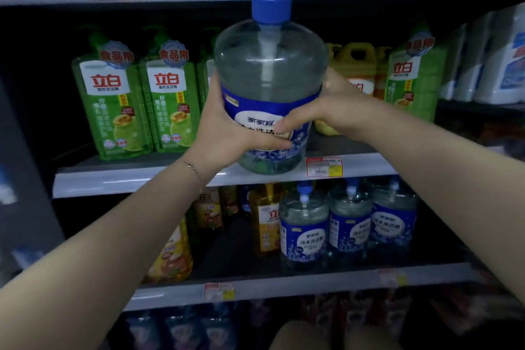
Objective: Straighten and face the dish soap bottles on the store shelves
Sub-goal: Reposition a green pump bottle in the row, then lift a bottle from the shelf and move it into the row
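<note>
Clear jug-shaped soap bottle (270,77) upright between both hands at middle shelf edge (136,179). Left hand (224,131) grips left side; right hand (318,113) wraps label front.

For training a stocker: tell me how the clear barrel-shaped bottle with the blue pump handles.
Likely heavy: left hand and right hand both grip the clear barrel-shaped bottle. Smooth round wall may twist. Broad base probably resists tipping.

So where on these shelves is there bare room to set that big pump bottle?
Lower shelf: a bare patch between the front orange-yellow bottle and the three blue-labelled bottles. Middle shelf: a bare strip before the yellow jug, right of the pump bottle held by the left hand and right hand. The green bottles stand packed together.
</note>
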`<state>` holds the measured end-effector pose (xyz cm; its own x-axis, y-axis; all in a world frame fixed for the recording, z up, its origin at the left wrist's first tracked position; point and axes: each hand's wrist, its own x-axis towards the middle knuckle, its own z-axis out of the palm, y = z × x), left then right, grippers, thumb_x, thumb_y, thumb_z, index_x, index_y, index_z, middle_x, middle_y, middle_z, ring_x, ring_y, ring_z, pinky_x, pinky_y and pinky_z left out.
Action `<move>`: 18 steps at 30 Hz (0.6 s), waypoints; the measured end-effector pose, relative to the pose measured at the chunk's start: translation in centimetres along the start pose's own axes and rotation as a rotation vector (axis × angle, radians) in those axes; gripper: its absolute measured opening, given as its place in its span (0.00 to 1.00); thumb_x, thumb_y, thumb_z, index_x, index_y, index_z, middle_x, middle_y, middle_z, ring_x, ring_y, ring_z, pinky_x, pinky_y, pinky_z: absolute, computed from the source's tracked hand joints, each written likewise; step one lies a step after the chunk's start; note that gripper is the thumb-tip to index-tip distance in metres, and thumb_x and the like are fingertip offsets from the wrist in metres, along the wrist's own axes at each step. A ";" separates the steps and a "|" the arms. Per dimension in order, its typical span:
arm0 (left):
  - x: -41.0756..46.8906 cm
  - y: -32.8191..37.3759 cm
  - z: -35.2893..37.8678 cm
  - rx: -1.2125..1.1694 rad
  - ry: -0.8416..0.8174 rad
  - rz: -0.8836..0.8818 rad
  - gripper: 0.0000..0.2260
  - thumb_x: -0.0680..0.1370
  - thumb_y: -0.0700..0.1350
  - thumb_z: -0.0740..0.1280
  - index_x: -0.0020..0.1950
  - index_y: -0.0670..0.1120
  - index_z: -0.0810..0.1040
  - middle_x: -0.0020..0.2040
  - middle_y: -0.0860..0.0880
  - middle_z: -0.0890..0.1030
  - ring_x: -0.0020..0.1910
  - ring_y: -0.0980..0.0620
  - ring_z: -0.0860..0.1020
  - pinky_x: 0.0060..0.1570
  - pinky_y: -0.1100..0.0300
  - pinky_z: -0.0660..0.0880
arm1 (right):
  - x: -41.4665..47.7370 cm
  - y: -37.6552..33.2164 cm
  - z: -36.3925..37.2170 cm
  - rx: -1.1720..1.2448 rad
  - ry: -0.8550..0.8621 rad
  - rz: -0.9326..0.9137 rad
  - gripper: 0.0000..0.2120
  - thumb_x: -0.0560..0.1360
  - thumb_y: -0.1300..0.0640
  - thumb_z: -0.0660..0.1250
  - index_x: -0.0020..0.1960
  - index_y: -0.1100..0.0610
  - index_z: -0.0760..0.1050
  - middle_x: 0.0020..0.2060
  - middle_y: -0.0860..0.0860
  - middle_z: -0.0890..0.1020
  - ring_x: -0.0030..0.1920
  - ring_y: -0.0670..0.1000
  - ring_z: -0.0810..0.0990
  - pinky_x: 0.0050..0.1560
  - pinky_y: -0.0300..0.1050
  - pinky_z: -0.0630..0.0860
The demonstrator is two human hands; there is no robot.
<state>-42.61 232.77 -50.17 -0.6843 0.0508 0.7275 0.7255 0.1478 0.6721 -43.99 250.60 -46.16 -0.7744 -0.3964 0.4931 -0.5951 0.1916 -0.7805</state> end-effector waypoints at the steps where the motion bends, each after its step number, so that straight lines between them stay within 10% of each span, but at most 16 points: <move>1: -1.0 0.0 -0.2 -0.001 -0.005 -0.014 0.47 0.51 0.30 0.82 0.65 0.47 0.65 0.53 0.54 0.80 0.50 0.62 0.81 0.43 0.68 0.78 | -0.9 0.0 0.5 0.001 -0.016 0.013 0.42 0.53 0.70 0.81 0.64 0.55 0.71 0.53 0.47 0.83 0.54 0.45 0.81 0.56 0.44 0.79; 10: -10.0 -5.2 -0.7 -0.029 0.002 -0.109 0.49 0.52 0.31 0.83 0.69 0.41 0.63 0.62 0.45 0.77 0.61 0.50 0.78 0.55 0.54 0.79 | -6.8 5.1 5.3 0.002 -0.124 0.119 0.46 0.58 0.70 0.79 0.69 0.48 0.64 0.55 0.40 0.78 0.54 0.35 0.78 0.51 0.33 0.77; 18: -13.7 -10.1 4.0 -0.090 0.023 -0.184 0.45 0.56 0.26 0.80 0.68 0.45 0.64 0.62 0.48 0.76 0.60 0.56 0.78 0.53 0.62 0.78 | -10.1 10.4 4.0 -0.014 -0.126 0.241 0.48 0.57 0.69 0.81 0.63 0.35 0.63 0.57 0.34 0.76 0.56 0.32 0.75 0.53 0.32 0.76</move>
<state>-40.87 234.49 -67.45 -0.8048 0.0085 0.5935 0.5927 0.0641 0.8028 -41.56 253.03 -60.80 -0.8616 -0.4462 0.2418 -0.4006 0.3055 -0.8638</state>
